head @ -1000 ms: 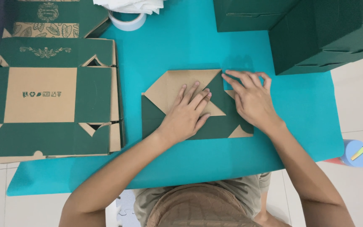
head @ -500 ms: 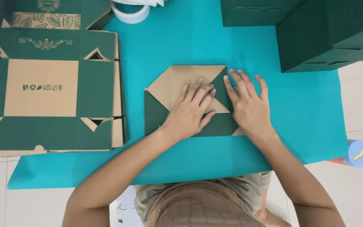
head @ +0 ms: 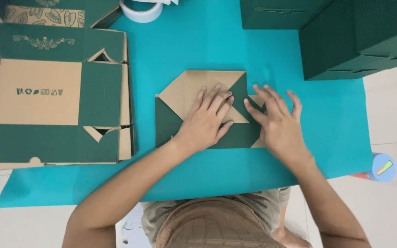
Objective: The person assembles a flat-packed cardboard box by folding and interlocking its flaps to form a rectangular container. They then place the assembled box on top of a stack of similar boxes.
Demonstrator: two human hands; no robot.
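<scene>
A flat, folded piece of green and brown cardboard (head: 180,98) lies on a turquoise mat (head: 207,46). My left hand (head: 205,121) presses flat on its middle, fingers spread toward the far edge. My right hand (head: 276,121) lies flat on its right end, fingers apart, covering the right corner. Neither hand grips anything; both palms rest on the cardboard.
A stack of unfolded green and brown box blanks (head: 47,101) lies at the left. Assembled dark green boxes (head: 359,36) stand at the back right. A roll of white tape (head: 141,10) sits at the far edge. A blue-capped container (head: 383,167) stands on the white floor at right.
My right hand slid from the far right corner of the cardboard down to its right end. My left hand stayed pressed on the middle.
</scene>
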